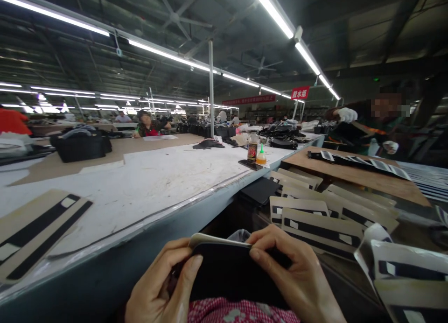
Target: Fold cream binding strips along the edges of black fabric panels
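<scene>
A black panel with a pale backing layer point(227, 269) is held up in front of my lap, its top edge toward the table. My left hand point(168, 278) pinches the upper left corner between thumb and fingers. At the upper right corner my right hand point(287, 267) grips the same edge, thumb on the black face. Along the top, the pale layer shows slightly apart from the black one near the left corner. The panel's lower part merges into dark shadow above a red checked cloth point(238, 311).
A white-topped table point(168, 173) runs across ahead, bearing a beige panel with black strips point(45, 229), a dark bottle point(252, 150), a green-tipped glue bottle point(261, 156) and a phone point(251, 165). Similar panels point(322, 227) lie piled at right. A gloved co-worker point(378, 117) stands beyond a wooden board point(357, 176).
</scene>
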Available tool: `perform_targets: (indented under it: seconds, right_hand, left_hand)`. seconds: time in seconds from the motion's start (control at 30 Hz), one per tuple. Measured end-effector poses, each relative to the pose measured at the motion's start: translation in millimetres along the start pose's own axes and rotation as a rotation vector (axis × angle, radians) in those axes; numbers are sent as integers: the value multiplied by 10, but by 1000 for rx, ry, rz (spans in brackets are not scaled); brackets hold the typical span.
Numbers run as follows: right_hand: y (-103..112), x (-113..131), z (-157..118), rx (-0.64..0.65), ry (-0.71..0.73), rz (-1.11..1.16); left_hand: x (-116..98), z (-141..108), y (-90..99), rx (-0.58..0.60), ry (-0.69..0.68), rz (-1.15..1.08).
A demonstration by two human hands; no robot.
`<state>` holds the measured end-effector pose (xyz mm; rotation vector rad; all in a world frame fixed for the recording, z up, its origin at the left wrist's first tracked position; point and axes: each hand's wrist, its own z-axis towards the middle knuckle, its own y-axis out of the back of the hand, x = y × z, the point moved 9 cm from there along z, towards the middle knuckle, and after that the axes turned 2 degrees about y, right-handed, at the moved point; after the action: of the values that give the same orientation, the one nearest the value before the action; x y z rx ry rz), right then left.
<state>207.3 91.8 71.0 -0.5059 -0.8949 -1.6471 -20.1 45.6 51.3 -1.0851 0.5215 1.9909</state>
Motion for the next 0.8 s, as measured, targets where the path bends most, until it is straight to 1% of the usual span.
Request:
perform_targets:
  seconds: [0.03,0.13,0.2,0.3,0.5,0.63,0.7,0.8]
  right_hand:
    - [7,12,-7,1,5,-22]
    - [42,34,-22,-17,-9,-56]
    - [73,31,-30,-48,-41,-45]
    - [91,24,-38,-75,-85,-23]
    - [81,28,-37,-78,-105,-18]
    - [75,21,-22,-50,-62,-29]
    - [73,24,-9,-15,-16,-55]
    - [61,8,3,42,28,-84]
  left_hand:
    - [-14,7,2,-9,-10,-14]
    - [-52,7,-26,24,-73,-27]
    - [-19,-4,-29,21,-44,-58]
    - [39,-34,-18,-26,40,-106]
    - [-11,-64,-4,-44,38,-92]
    - [-3,-72,22,-61,50,-113]
    - [2,-70,32,-71,50,-104]
    - [-25,-51,33,-63,15,-93]
